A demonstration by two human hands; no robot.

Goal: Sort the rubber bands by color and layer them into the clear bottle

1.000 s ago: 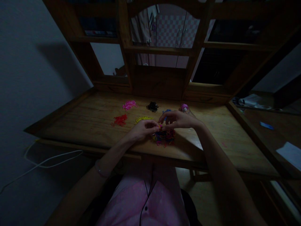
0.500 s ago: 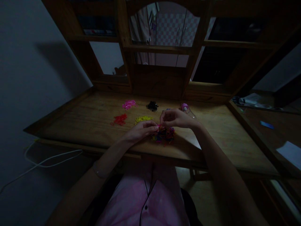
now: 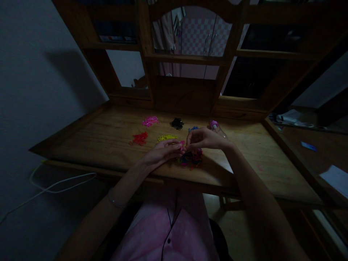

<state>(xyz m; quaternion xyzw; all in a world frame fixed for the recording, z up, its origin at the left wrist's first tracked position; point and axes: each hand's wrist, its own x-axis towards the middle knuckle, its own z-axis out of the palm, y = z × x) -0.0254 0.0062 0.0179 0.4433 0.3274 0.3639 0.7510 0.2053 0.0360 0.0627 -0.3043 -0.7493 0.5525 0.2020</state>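
My left hand (image 3: 164, 151) holds pink rubber bands (image 3: 182, 145) between thumb and fingertips. Close against it, my right hand (image 3: 202, 138) pinches what looks like an orange rubber band, mostly hidden by the fingers. Just below both hands lies a mixed heap of rubber bands (image 3: 192, 158) in several colours. Behind the hands are a yellow pile (image 3: 166, 137) and a blue pile (image 3: 193, 128), the blue one partly covered by my right hand. Farther left sit a red pile (image 3: 140, 138) and a pink pile (image 3: 150, 121); a black pile (image 3: 177, 123) lies at the back.
A clear bottle with a pink top (image 3: 213, 124) stands behind my right wrist. The wooden desk (image 3: 108, 134) has a shelf unit (image 3: 185, 90) at its back. To the right, a side surface carries a blue packet (image 3: 308, 145) and white paper (image 3: 335, 179). A white cable (image 3: 67, 179) hangs at left.
My left hand has turned slightly and its fingers have extended, showing more of the pink bands. My right hand has shifted a little, uncovering some blue bands.
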